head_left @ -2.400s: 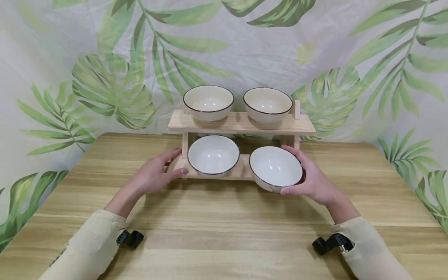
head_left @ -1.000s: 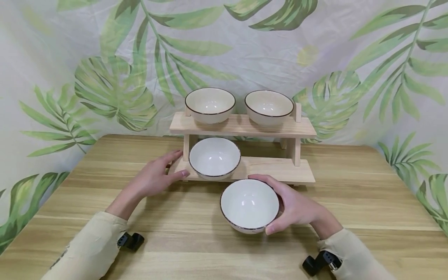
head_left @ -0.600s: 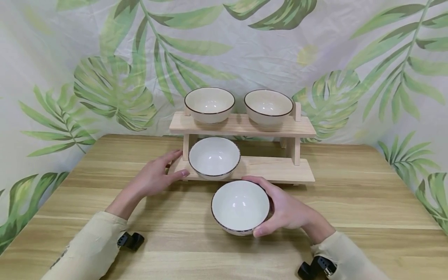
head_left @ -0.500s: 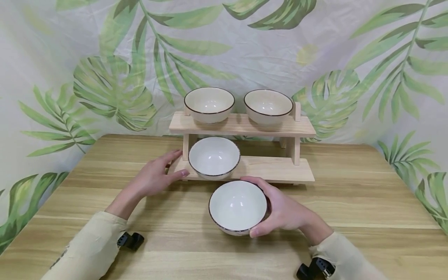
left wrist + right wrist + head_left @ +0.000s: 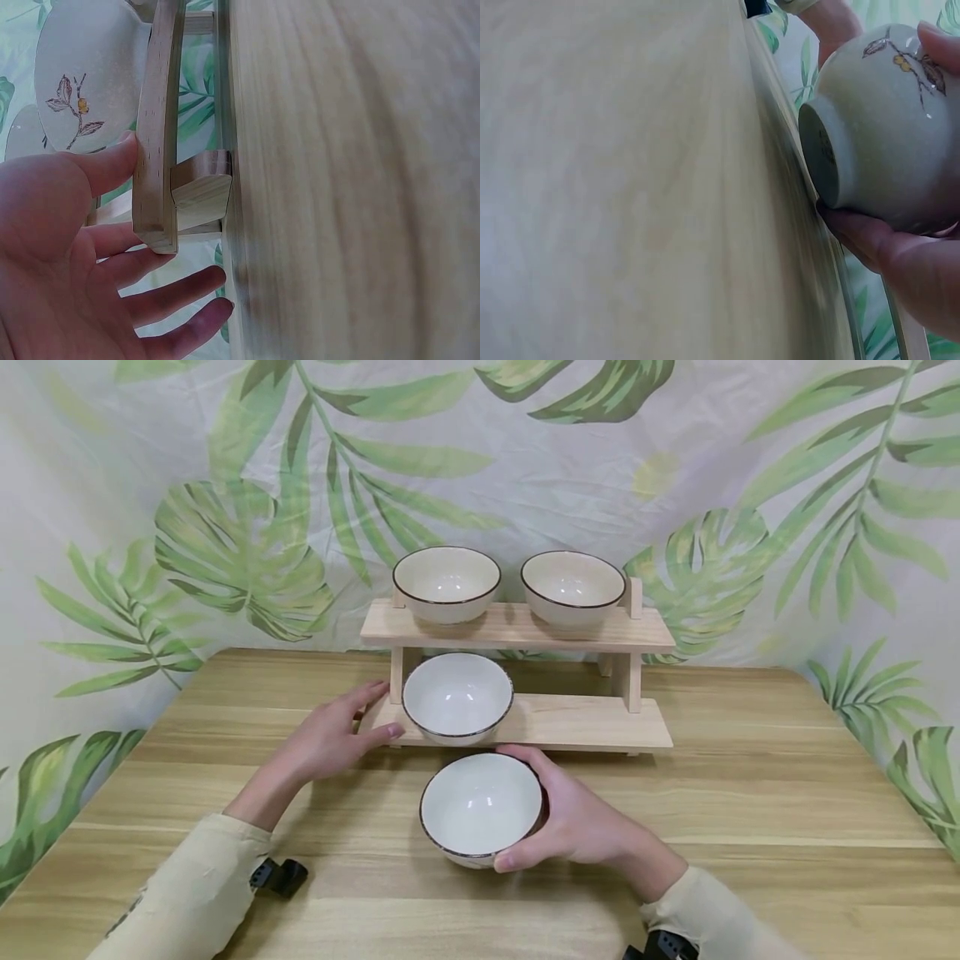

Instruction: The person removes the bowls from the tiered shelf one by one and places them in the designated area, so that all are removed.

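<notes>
In the head view my right hand (image 5: 570, 814) grips a white bowl (image 5: 480, 806) with a dark rim by its right side, in front of a two-tier wooden rack (image 5: 592, 722). The right wrist view shows this bowl (image 5: 900, 135) from below, its foot just off the tabletop and a leaf-sprig pattern on its side. At the rack's left end my left hand (image 5: 330, 735) holds the lower board (image 5: 156, 135), thumb on top and fingers at its end and underside. Beside it, another white bowl (image 5: 457, 697) sits on that lower board.
Two cream bowls, one on the left (image 5: 446, 585) and one on the right (image 5: 573, 589), stand on the rack's upper board (image 5: 517, 628). The wooden table (image 5: 750, 760) reaches back to a leaf-printed cloth (image 5: 555, 485).
My right hand has taken the bowl off the right of the lower board, forward and then leftward to the front of the rack. My left hand has stayed at the rack's end.
</notes>
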Available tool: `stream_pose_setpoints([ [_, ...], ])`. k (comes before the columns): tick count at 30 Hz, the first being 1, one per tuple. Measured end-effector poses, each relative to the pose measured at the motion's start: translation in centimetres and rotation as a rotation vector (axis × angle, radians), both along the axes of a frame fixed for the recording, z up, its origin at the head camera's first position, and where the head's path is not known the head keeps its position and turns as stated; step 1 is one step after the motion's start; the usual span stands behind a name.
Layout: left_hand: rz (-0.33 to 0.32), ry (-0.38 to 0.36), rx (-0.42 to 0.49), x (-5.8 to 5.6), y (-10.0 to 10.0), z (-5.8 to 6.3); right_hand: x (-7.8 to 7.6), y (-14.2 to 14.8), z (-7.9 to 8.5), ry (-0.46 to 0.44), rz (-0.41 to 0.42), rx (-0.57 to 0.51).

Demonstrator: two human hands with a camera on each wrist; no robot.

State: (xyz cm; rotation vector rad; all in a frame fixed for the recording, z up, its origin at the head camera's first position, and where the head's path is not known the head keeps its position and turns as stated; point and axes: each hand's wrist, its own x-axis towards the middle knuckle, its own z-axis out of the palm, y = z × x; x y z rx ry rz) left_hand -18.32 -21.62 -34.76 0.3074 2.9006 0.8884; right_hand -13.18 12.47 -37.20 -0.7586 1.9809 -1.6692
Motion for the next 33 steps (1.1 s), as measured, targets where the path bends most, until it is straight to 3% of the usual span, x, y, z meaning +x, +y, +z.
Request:
stream_pose_setpoints([
  [26, -0.008, 0.006, -0.005, 0.0, 0.1, -0.2, 0.8, -2.7, 0.0, -0.007, -0.034, 0.026],
  [33, -0.008, 0.003, -0.002, 0.0, 0.1, -0.2, 0.7, -2.8, 0.0, -0.012, -0.007, 0.010],
])
